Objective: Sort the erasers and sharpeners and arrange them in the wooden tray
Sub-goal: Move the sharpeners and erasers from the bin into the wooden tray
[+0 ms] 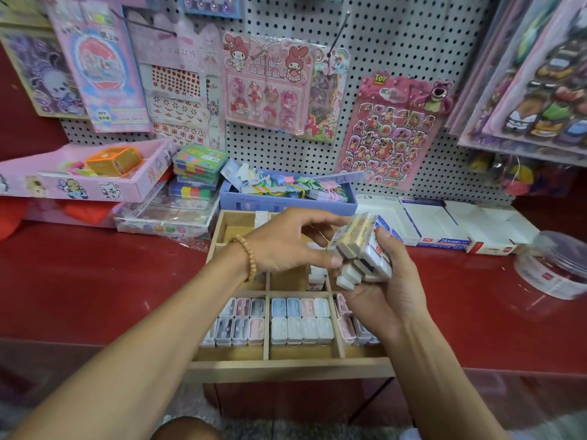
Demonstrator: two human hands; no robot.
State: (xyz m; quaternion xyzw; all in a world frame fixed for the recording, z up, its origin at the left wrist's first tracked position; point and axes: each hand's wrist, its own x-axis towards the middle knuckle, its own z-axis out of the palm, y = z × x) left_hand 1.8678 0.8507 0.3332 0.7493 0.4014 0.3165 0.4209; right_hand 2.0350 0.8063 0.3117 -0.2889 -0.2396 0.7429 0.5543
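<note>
A wooden tray (287, 365) with compartments stands on the red counter in front of me. Its near compartments hold rows of pastel sharpeners (301, 322) in pink, blue, grey and white. My right hand (386, 296) grips a bundle of white erasers (362, 249) above the tray's middle. My left hand (286, 242), with a bead bracelet on the wrist, reaches across to the bundle, its fingertips touching the top and bottom erasers. A few more white erasers (316, 276) lie in a middle compartment under the hands.
Open white cardboard boxes (444, 227) sit right of the tray, and a clear round tub (554, 265) stands at the far right. Behind the tray are a blue box of clips (286, 193), stacked plastic cases (197, 173) and a pegboard of sticker sheets.
</note>
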